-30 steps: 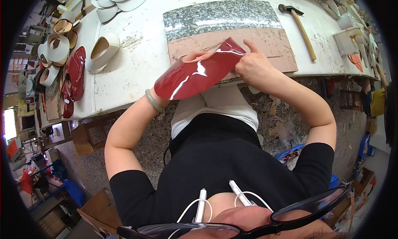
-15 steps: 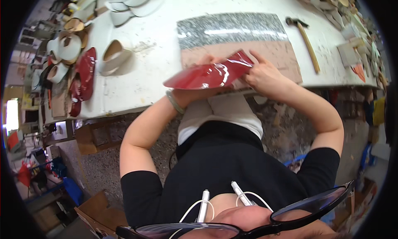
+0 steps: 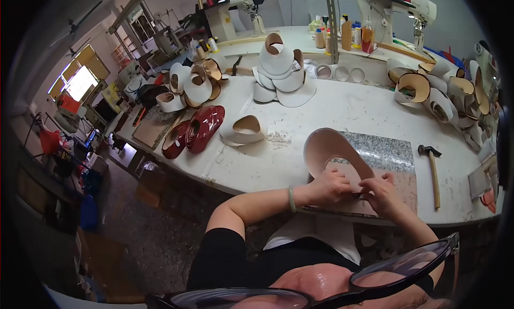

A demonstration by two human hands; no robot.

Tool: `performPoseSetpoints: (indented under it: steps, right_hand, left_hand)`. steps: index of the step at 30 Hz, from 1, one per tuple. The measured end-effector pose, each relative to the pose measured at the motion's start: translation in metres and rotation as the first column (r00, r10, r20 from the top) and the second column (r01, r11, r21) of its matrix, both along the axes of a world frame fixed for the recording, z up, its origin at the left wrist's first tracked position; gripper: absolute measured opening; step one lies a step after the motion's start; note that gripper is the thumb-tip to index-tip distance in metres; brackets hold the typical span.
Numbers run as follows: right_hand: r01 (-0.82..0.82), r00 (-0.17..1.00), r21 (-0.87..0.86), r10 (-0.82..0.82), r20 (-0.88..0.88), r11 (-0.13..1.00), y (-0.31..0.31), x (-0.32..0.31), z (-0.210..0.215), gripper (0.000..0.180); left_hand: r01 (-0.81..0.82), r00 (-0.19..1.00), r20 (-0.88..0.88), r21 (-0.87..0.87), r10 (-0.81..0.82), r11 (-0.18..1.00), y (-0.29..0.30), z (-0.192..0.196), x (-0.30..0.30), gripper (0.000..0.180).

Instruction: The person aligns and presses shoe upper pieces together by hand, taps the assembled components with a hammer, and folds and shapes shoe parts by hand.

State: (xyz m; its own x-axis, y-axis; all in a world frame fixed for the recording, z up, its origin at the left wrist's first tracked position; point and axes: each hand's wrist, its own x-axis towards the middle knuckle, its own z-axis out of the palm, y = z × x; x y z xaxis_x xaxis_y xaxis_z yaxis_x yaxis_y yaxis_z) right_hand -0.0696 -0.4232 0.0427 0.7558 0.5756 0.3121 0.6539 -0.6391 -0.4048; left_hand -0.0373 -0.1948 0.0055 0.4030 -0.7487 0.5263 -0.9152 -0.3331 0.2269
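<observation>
Pressing the curved pink leather piece down against the brown work board looks like the step in hand, and we judge it goes best with firm, even pressure at the lower edge, so the arched part does not spring or slide. Our left hand is curled, fingertips pinching the piece where it meets the board. Our right hand is likewise closed on that same edge, just beside the left, thumb tucked under. The piece stands arched over the speckled stone slab at the front of the white tabletop. A hammer lies just beside the slab. Glossy red pieces lie well apart.
</observation>
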Motion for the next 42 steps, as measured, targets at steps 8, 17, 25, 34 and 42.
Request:
performPoseSetpoints:
  steps: [8,17,25,34,42]
  right_hand:
    - [-0.110,0.974,0.061,0.120,-0.190,0.992,0.005,-0.023,0.030,0.024]
    - [-0.019,1.000,0.149,0.019,0.000,0.989,0.011,-0.037,0.011,0.025]
    - [-0.094,0.995,-0.017,0.095,0.029,0.995,0.018,-0.001,-0.053,0.022]
    - [-0.226,0.965,-0.326,0.165,-0.205,0.918,-0.012,-0.009,-0.059,0.081]
    - [-0.032,0.935,-0.256,-0.061,-0.350,0.966,-0.082,-0.010,-0.035,0.057]
  left_hand:
    - [0.325,0.945,-0.011,0.131,-0.326,0.937,0.016,0.042,-0.001,0.009]
    - [0.392,0.879,-0.399,0.286,-0.263,0.874,0.007,0.056,0.002,0.017]
    - [-0.091,0.871,0.439,0.584,-0.219,0.807,0.006,0.053,0.019,0.015]
    - [-0.047,0.931,0.317,0.598,-0.182,0.800,0.013,0.031,0.024,0.011]
    - [0.143,0.977,0.081,0.427,-0.195,0.893,0.003,0.035,0.065,0.013]
